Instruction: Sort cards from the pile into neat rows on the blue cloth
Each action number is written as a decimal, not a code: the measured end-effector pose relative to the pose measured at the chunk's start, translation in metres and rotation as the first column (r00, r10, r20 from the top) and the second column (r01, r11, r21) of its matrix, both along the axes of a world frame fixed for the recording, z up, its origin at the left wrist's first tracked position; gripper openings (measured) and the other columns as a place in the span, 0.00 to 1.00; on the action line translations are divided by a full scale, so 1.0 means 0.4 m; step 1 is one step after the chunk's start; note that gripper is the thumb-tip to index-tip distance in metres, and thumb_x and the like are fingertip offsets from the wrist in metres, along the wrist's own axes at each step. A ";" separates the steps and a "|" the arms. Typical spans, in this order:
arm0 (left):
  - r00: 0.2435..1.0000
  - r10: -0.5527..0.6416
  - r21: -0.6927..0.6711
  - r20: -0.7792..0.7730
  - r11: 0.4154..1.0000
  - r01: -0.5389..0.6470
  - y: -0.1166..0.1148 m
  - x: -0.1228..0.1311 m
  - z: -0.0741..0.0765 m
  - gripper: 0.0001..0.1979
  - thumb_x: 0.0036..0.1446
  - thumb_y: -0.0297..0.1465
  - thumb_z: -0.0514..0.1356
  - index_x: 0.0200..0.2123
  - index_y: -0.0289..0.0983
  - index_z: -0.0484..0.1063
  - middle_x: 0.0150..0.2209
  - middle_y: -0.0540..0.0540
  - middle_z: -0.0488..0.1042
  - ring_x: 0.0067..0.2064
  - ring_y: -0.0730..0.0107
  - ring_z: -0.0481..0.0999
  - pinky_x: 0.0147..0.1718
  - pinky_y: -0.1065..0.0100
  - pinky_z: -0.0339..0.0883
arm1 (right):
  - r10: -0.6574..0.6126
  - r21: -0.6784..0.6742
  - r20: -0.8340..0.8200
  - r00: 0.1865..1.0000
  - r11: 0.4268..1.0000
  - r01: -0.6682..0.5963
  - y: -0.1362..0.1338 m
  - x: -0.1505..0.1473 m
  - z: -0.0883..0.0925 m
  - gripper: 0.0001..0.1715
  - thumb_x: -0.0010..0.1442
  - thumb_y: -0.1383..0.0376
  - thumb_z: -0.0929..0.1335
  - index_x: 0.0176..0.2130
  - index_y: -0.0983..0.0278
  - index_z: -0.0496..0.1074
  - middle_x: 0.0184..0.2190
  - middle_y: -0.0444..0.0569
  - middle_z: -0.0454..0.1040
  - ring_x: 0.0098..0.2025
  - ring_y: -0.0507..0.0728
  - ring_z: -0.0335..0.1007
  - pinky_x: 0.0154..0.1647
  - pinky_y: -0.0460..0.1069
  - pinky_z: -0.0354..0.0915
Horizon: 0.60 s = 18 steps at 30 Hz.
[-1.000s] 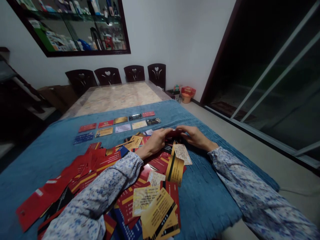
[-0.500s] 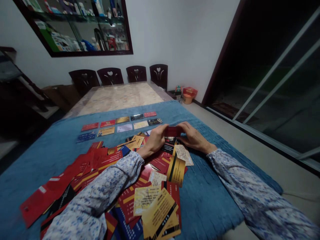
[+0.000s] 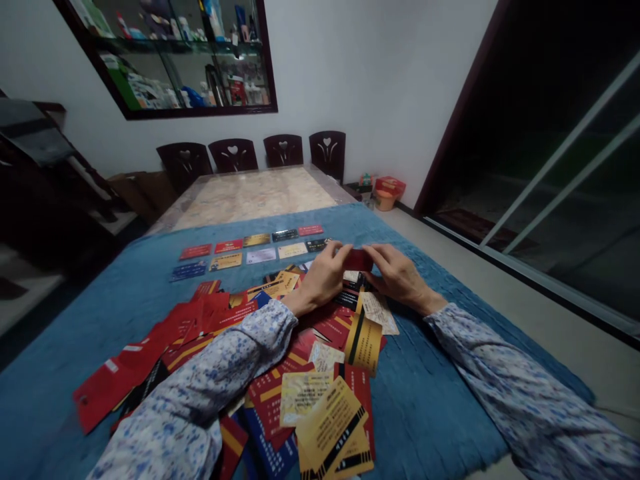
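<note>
A dark red card (image 3: 358, 260) is held up by its two ends between my hands; whether it is one card or a small stack I cannot tell. My left hand (image 3: 324, 275) pinches its left end, and the fingers of my right hand (image 3: 399, 272) close on the right end. Under and around both hands spreads a loose pile of cards: red cards (image 3: 183, 323), gold cards (image 3: 333, 427) with black stripes, blue cards (image 3: 273, 447) and a pale card (image 3: 379, 312) below my right hand. My left forearm lies across the pile and hides part of it.
Beyond the pile, two rows of cards lie side by side, among them a lilac card (image 3: 261, 255) and a blue stack (image 3: 188, 270). A blue cloth (image 3: 430, 393) covers the near table; the marble-like tabletop (image 3: 260, 193) and dark chairs (image 3: 327, 152) stand farther back.
The whole view has shifted a little, so things appear farther right. Both hands still hold the red card, which looks tilted slightly differently. The card rows and pile look unchanged.
</note>
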<state>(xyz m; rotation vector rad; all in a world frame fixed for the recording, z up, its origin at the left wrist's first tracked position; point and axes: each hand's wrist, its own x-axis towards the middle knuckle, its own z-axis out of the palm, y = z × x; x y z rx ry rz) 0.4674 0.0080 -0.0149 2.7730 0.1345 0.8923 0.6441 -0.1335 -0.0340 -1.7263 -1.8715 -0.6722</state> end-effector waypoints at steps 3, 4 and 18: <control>0.990 0.121 0.156 -0.068 0.982 -0.109 -0.015 -0.017 0.028 0.29 0.56 0.16 0.52 0.63 0.29 0.63 0.62 0.28 0.64 0.60 0.49 0.70 0.57 0.52 0.69 | 0.021 -0.002 0.028 0.999 1.000 -0.021 0.003 -0.005 0.012 0.29 0.68 0.61 0.63 0.65 0.69 0.65 0.52 0.66 0.74 0.52 0.71 0.70 0.53 0.66 0.71; 0.984 0.153 0.208 -0.092 0.969 -0.131 -0.020 -0.024 0.038 0.28 0.58 0.17 0.52 0.62 0.29 0.64 0.62 0.27 0.65 0.60 0.48 0.69 0.56 0.51 0.68 | 0.032 -0.001 0.044 0.999 0.999 -0.032 0.005 -0.006 0.016 0.29 0.69 0.61 0.63 0.65 0.69 0.65 0.52 0.67 0.74 0.52 0.71 0.70 0.53 0.66 0.71; 0.948 0.231 0.366 -0.217 0.920 -0.141 0.039 -0.123 0.072 0.19 0.61 0.23 0.56 0.55 0.26 0.66 0.54 0.27 0.70 0.55 0.45 0.69 0.54 0.51 0.66 | 0.243 -0.070 0.041 0.969 0.968 -0.240 0.107 -0.045 0.042 0.29 0.68 0.60 0.65 0.64 0.68 0.66 0.52 0.66 0.76 0.49 0.69 0.71 0.50 0.66 0.73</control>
